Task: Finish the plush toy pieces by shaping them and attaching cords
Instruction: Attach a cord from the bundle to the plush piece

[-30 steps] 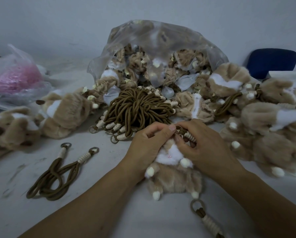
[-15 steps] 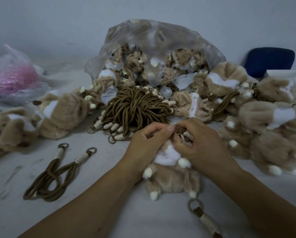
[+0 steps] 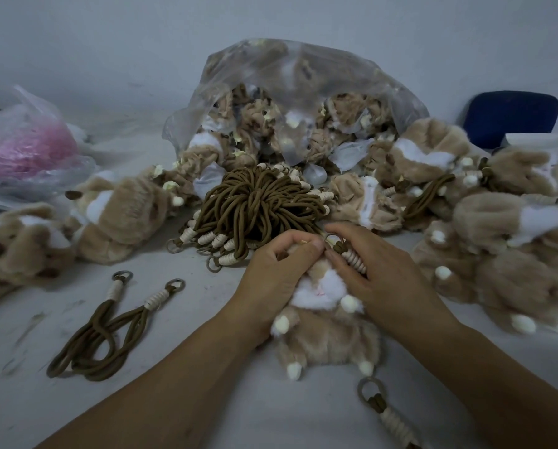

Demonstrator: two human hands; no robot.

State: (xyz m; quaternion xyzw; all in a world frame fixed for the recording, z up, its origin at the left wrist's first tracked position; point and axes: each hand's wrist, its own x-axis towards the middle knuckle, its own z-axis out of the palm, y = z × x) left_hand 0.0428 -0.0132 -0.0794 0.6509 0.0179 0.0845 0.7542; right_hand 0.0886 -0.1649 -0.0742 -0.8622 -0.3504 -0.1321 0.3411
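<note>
A thin plastic bag of something pink sits far left on the scuffed white table; a dark blue cushion sits far right.

Bare table is left open at lower left, crossed only by two loose cords. The centre is blocked by a cord bundle and, behind it, a clear bag of plush pieces. The left edge is walled by a plush toy group, the right by a larger plush toy heap.

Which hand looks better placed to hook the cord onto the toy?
Probably the right hand: it pinches the cord by its wrapped end, while the left hand grips the top of the plush toy.
</note>
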